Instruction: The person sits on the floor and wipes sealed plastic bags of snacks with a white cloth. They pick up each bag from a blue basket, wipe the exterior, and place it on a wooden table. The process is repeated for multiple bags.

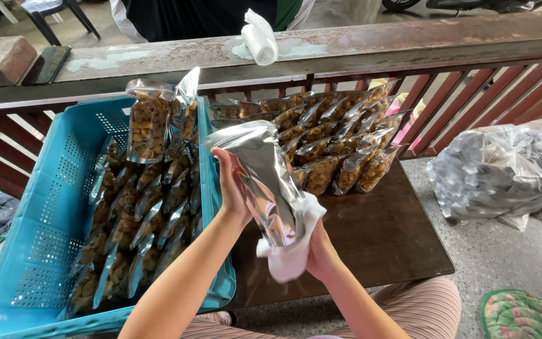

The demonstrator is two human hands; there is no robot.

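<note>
Gripping a silver foil pouch (pixel 265 176) above the near edge of the dark wooden table (pixel 377 238), the left hand (pixel 233 188) clasps its side while the right hand (pixel 318 251) closes on a white cloth (pixel 293 251) at its bottom. Left of the table sits a blue crate (pixel 45 238) of filled pouches; more packed pouches (pixel 334 138) stand at the table's far edge.

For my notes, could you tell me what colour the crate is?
Teal blue crate, perforated, head view.

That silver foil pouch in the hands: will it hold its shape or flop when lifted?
The silver pouch looks floppy: it bends and creases between the left hand and right hand. Its glossy film probably slips easily. The white cloth under it may improve the hold.
</note>
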